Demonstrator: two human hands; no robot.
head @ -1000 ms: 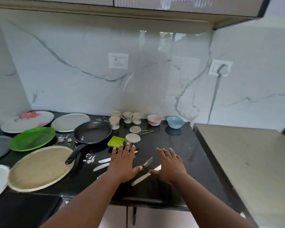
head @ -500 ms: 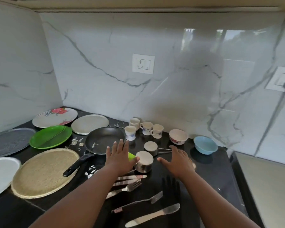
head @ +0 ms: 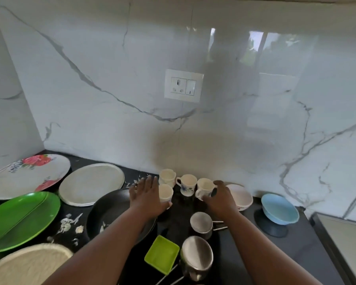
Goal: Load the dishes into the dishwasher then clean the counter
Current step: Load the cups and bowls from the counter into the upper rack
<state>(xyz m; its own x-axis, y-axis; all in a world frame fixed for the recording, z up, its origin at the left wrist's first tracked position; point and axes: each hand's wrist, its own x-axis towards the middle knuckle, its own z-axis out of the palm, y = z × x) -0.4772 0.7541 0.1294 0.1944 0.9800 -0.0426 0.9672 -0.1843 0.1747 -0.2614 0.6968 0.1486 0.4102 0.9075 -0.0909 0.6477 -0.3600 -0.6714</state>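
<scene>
Currently we reach both hands across the black counter (head: 292,254) toward four small white cups grouped at twelve o'clock against the marble wall. Our left hand (head: 147,195) lies with straight fingers beside the front-left cup (head: 165,193), the thumb touching its base. Our right hand (head: 221,195) curls around the right cup (head: 203,187). The back-left cup (head: 167,175) and the flower-printed cup (head: 187,184) stand apart from both hands.

We count two bowls at two o'clock: a white bowl (head: 242,196) just behind the right wrist and a blue bowl (head: 280,208) farther right. Two steel pots sit at six o'clock, a small steel pot (head: 201,224) and a larger steel pot (head: 196,257), with a green square dish (head: 161,254) touching the larger one. One black frying pan (head: 109,210) lies under the left forearm.

At nine o'clock we count four plates: a floral plate (head: 27,173), a steel plate (head: 90,184), a green plate (head: 19,219) and a cream plate (head: 29,266). White scraps (head: 67,223) litter the counter between pan and green plate. One wall socket (head: 183,85) is set in the veined marble backsplash (head: 90,68).
</scene>
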